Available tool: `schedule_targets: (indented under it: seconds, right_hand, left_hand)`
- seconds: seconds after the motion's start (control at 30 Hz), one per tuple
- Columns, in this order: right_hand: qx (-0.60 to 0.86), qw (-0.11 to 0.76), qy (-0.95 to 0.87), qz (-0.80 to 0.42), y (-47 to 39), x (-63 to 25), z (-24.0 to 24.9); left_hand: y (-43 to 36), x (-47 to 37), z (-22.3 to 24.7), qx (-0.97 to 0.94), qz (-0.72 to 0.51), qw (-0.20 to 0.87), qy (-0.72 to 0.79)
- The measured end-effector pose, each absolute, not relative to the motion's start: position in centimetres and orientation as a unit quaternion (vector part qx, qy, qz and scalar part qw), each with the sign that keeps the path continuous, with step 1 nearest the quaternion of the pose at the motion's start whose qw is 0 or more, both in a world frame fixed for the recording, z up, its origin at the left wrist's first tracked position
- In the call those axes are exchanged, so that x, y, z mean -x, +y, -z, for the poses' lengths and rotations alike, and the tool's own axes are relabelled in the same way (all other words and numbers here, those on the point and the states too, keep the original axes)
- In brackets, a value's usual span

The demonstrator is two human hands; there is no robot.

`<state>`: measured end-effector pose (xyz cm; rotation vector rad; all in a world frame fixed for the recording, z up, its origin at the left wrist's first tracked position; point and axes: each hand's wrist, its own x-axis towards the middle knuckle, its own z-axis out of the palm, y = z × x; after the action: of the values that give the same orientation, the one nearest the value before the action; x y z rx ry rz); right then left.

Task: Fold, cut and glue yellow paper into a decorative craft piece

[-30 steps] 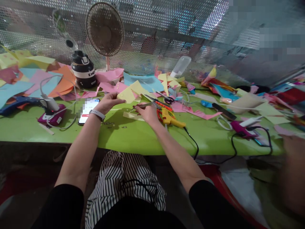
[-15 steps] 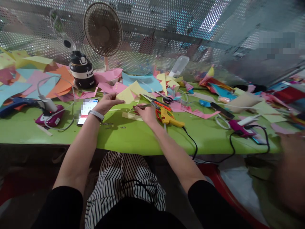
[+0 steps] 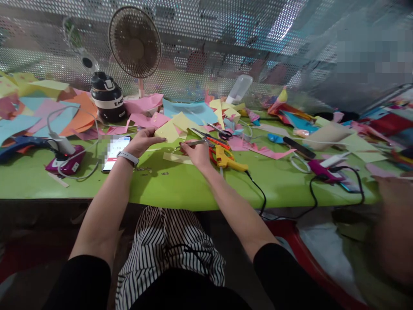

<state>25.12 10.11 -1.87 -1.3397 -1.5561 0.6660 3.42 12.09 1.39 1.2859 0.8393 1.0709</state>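
Observation:
My left hand (image 3: 146, 141) pinches the edge of a yellow paper piece (image 3: 168, 131) above the green table. To its right, my right hand (image 3: 196, 153) is closed around a slim metal tool (image 3: 193, 142), perhaps tweezers; its exact shape is hard to make out. A yellow paper strip (image 3: 177, 158) lies just below the tool. Orange-handled scissors (image 3: 216, 141) and a yellow glue gun (image 3: 230, 160) rest right beside my right hand. Small bits (image 3: 145, 170) are scattered on the table near my left wrist.
A phone (image 3: 116, 153) lies left of my left wrist. Behind stand a black bottle (image 3: 108, 99) and a fan (image 3: 134, 43). Purple power strips (image 3: 66, 160) with cables sit at both sides. Coloured paper covers the table's back. Another person's arm (image 3: 395, 206) is at the far right.
The whole view has shifted slightly. Both hands keep nearly the same pose, with the paper and the tool still held.

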Motion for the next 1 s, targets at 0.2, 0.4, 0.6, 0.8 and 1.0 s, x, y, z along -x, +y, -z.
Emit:
schedule_targets:
  seconds: [0.2,0.4,0.6,0.8,1.0]
  right_hand:
    - [0.553,0.467,-0.641,-0.255,9.8,-25.0,1.5]
    - [0.563,0.439,-0.656,-0.245,9.6,-24.8,1.5]
    - [0.573,0.412,-0.677,-0.207,9.1,-24.4,1.1]
    - [0.568,0.429,-0.665,-0.226,9.0,-24.4,0.9]
    - [0.556,0.454,-0.651,-0.248,9.0,-24.6,0.8]
  left_hand:
    - [12.0,-3.4,-1.4,-0.557,-0.459,0.586,0.368]
    - [12.0,-3.5,-1.5,-0.56,-0.457,0.582,0.372]
    - [12.2,-3.4,-1.3,-0.568,-0.455,0.578,0.37]
    - [12.2,-3.3,-1.3,-0.567,-0.451,0.582,0.37]
    - [12.2,-3.4,-1.5,-0.562,-0.452,0.587,0.368]
